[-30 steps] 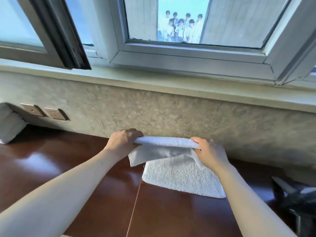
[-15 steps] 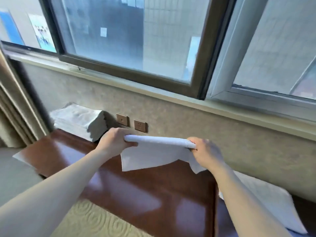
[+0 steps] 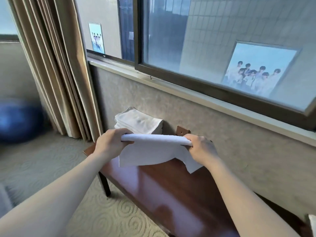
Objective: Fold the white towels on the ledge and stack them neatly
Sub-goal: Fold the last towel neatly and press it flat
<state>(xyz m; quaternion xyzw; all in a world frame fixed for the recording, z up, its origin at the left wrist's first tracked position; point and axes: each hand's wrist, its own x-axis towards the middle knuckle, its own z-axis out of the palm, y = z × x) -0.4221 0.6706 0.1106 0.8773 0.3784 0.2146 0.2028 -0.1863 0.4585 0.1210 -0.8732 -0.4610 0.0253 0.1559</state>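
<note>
A folded white towel [image 3: 150, 151] hangs in the air above the brown wooden ledge [image 3: 171, 190]. My left hand [image 3: 110, 142] grips its left end and my right hand [image 3: 201, 149] grips its right end, so the fold runs straight between them. Its loose lower edge dangles just above the wood. Right behind the held towel, a stack of folded white towels [image 3: 138, 123] rests at the ledge's far left end against the wall.
A beige curtain [image 3: 56, 69] hangs left of the stack. The wall and a window sill [image 3: 196, 94] run along the back of the ledge. A wall socket [image 3: 183, 130] sits behind the towel. A blue ball [image 3: 18, 120] lies on the patterned carpet [image 3: 119, 218].
Both hands have carried the folded towel leftward along the ledge, and the view swung left with them. The stack of folded towels now lies directly behind the held towel.
</note>
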